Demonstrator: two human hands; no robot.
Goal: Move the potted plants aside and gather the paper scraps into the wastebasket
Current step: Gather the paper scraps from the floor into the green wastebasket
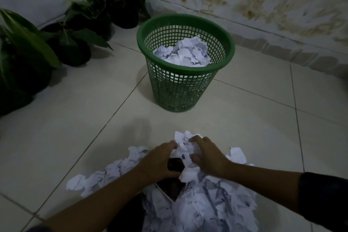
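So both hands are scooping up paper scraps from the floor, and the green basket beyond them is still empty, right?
Not quite. The green basket already holds crumpled paper scraps, as the head view shows. The rest stands: the left hand and right hand are scooping up scraps from the pile on the floor.

Bare floor tiles [216, 118] lie open up to the wastebasket [185, 81] — potted plants [71, 43] crowd the left wall.

Crumpled white paper scraps [203, 205] lie heaped on smooth, faintly glossy floor tiles [75, 137]. A green plastic lattice wastebasket [180, 88] holds more creased paper [184, 54]. The painted wall [263, 2] looks matt, rough and stained; plant leaves [32, 39] have a waxy sheen.
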